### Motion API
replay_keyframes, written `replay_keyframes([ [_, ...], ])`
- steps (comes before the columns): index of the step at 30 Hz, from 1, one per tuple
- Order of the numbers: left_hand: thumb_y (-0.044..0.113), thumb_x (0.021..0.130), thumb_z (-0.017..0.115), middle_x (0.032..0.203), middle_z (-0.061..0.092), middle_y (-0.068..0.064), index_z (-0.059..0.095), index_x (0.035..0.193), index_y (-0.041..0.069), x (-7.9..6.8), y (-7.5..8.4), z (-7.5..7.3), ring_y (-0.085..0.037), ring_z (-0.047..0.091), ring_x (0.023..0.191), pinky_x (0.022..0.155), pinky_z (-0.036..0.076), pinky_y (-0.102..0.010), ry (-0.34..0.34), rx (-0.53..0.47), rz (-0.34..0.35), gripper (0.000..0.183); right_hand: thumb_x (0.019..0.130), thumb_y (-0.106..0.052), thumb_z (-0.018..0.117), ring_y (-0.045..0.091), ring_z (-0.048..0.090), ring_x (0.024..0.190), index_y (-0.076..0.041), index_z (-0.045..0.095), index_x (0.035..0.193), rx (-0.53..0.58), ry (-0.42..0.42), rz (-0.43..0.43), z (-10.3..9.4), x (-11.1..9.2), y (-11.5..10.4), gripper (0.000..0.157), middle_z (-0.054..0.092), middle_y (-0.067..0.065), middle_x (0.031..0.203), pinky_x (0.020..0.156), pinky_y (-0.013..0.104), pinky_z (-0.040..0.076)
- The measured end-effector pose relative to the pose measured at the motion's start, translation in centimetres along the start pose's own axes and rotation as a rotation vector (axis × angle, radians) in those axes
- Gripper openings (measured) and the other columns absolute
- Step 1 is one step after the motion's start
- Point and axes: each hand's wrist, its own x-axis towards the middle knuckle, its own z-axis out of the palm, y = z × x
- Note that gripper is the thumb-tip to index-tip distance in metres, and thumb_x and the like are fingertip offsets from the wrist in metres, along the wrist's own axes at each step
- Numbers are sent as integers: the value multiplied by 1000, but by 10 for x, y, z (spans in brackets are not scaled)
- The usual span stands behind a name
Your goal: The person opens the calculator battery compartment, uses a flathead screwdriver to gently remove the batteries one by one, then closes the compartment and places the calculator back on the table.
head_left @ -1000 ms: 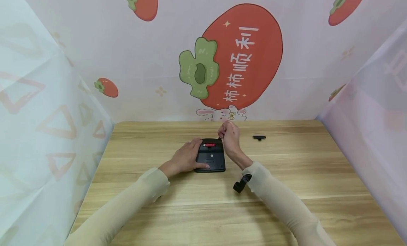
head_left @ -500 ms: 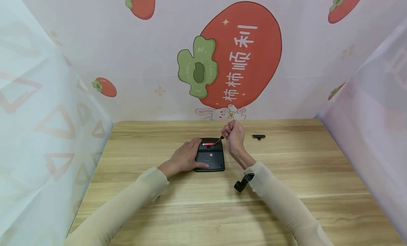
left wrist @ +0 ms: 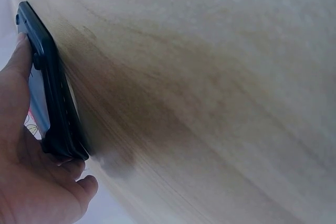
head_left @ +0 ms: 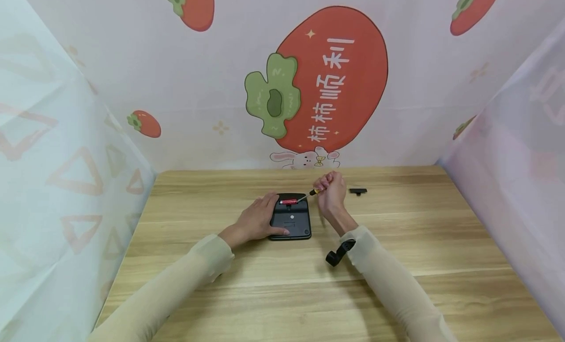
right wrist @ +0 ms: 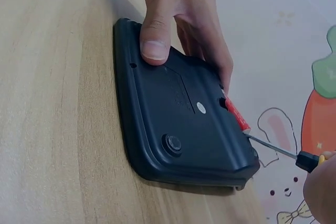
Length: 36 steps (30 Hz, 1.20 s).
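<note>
A black calculator (head_left: 296,228) lies back side up on the table. My left hand (head_left: 255,219) holds it from the left, thumb on its back and fingers around the edge, also visible in the left wrist view beside the calculator (left wrist: 55,77). A red battery (head_left: 289,201) sits in the open compartment near the far edge. My right hand (head_left: 333,194) grips a screwdriver (head_left: 305,197) with a black and yellow handle. In the right wrist view the screwdriver (right wrist: 273,147) has its tip at one end of the battery (right wrist: 237,116).
A small black battery cover (head_left: 358,191) lies on the wooden table (head_left: 273,293), right of my right hand. Printed cloth (head_left: 198,82) stands at the back and along both sides. A black strap device (head_left: 337,253) hangs from the right wrist.
My right hand has shifted right and slightly nearer with the screwdriver, whose shaft now slants lower and shows more. The left hand and calculator stay in place.
</note>
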Motion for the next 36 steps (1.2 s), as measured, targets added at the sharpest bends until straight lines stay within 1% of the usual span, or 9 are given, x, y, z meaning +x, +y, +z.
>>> replay_keyframes([
  [7,66,86,79,169,34,-19,30,163,-1,-1,0,0,-33,38,154,131,25,-46,-4,4,4,113,104,-1,31,10,34,52,-13,38,75,64,31,23,-8,4,1,33,36,-3,59,52,21,31],
  [12,67,87,78,169,33,-18,30,163,-1,0,-1,0,-32,38,154,131,25,-46,-7,7,4,113,104,-2,33,9,34,54,-14,38,76,18,14,15,-3,1,0,30,36,-3,61,52,21,32],
  [14,67,87,78,169,33,-18,29,163,0,0,-2,1,-32,38,155,131,25,-46,-7,6,6,113,104,-2,33,9,33,55,-14,38,76,-59,-18,-7,2,-3,0,31,35,-3,62,53,21,32],
  [16,67,86,78,169,33,-18,29,164,0,0,-2,1,-33,38,155,131,25,-47,-5,4,6,114,105,-1,33,10,32,56,-12,35,75,-171,-85,-55,8,-8,1,31,32,-3,63,54,22,31],
  [21,67,86,79,169,34,-18,29,164,1,0,-2,1,-32,38,154,131,26,-47,5,2,5,113,108,-1,32,14,34,59,-7,35,75,-593,-290,-254,24,-25,5,33,31,0,66,56,24,33],
  [23,67,86,78,169,34,-18,29,164,1,0,-1,0,-32,38,154,130,26,-47,4,8,6,113,110,-4,33,14,37,59,-5,39,75,-746,-331,-315,28,-30,8,35,36,1,66,56,23,34],
  [25,68,87,78,169,34,-18,29,164,2,0,-1,0,-32,37,155,130,26,-47,3,10,5,113,111,-6,35,14,41,59,-5,44,76,-845,-346,-348,31,-34,11,36,40,2,66,55,22,35],
  [29,68,86,78,169,34,-18,29,164,2,0,0,0,-32,37,155,130,26,-48,3,4,2,113,110,-6,36,15,43,59,-4,47,77,-906,-359,-359,34,-37,14,36,43,3,68,55,23,35],
  [36,67,87,78,169,33,-18,29,164,1,0,-1,1,-32,37,155,130,26,-49,4,6,2,113,109,-6,34,16,43,60,-4,42,76,-837,-352,-326,30,-32,12,34,41,4,67,56,24,36],
])
